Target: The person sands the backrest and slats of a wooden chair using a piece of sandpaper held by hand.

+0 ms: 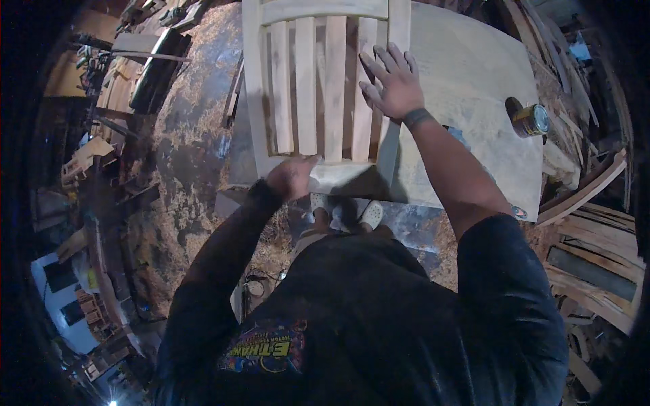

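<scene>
A pale wooden chair back (334,88) with several upright slats lies on a light board. My right hand (394,82) lies over its right-hand slat and side post, fingers spread and stretched out. At the near left, my left hand (294,177) is at the wide bottom rail (345,177), with its fingers curled in and slightly blurred. Whether anything is inside those fingers is hidden. A dark shadow falls across the right part of that rail.
The light board (474,88) reaches out to the right, with a small tin can (529,120) at its right edge. Wood shavings (196,142) cover the floor to the left. Stacked planks (596,250) stand at the right, and more timber offcuts (122,81) at the far left.
</scene>
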Motion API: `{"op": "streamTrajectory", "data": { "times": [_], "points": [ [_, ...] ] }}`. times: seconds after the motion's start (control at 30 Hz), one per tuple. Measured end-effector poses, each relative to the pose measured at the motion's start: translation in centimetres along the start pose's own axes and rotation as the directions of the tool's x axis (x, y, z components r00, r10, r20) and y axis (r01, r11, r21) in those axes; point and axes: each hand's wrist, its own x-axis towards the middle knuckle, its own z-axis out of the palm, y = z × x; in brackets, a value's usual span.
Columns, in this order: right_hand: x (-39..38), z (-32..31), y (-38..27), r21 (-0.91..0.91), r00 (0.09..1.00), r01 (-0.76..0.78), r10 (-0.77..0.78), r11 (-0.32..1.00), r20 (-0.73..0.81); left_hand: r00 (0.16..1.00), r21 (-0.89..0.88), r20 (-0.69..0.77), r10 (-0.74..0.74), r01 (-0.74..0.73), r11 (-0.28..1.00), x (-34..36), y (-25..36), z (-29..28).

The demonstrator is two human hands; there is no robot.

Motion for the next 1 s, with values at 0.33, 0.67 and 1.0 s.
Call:
{"op": "streamTrajectory", "data": {
  "times": [0.33,0.67,1.0],
  "points": [
    [-0.1,0.3,0.2,0.048,1.0,-0.004,0.005,0.999,-0.003,0.979,0.287,0.196,0.049,-0.105,0.952,3.2,2.4,-2.3],
    [-0.1,0.1,0.2,0.022,1.0,-0.016,0.016,1.0,0.012,0.913,0.193,0.401,-0.075,-0.004,0.981,3.9,-0.5,-1.5],
    [-0.1,0.3,0.2,0.024,1.0,-0.004,0.003,1.0,0.02,0.781,0.395,0.554,-0.287,0.057,0.917,6.1,2.4,-3.4]
  ]
}}
